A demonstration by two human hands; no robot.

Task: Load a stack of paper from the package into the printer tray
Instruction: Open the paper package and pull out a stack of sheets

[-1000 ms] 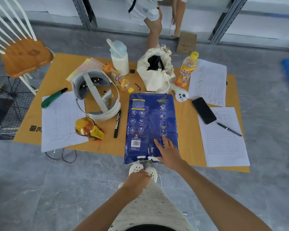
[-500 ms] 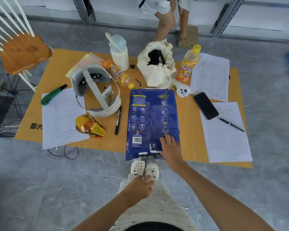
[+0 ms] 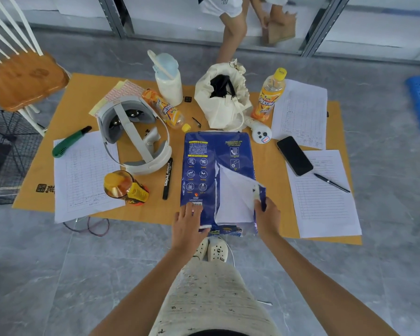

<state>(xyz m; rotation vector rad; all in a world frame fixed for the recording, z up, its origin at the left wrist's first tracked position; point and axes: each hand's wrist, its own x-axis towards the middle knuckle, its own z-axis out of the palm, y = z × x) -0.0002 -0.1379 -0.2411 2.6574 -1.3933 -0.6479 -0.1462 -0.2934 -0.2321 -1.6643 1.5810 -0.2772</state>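
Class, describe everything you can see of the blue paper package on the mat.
The paper package is a glossy dark blue wrapper printed with white icons, yellow-headed text and a barcode. It lies flat, lengthwise, on the orange mat, its near end at the mat's edge. Its right side is torn open, baring white paper. The left hand presses flat on the near left corner; the right hand pinches the torn flap and lifts it.

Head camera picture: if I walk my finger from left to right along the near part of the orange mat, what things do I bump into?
Green utility knife → tipped orange bottle → black marker → blue paper package → black phone → black pen.
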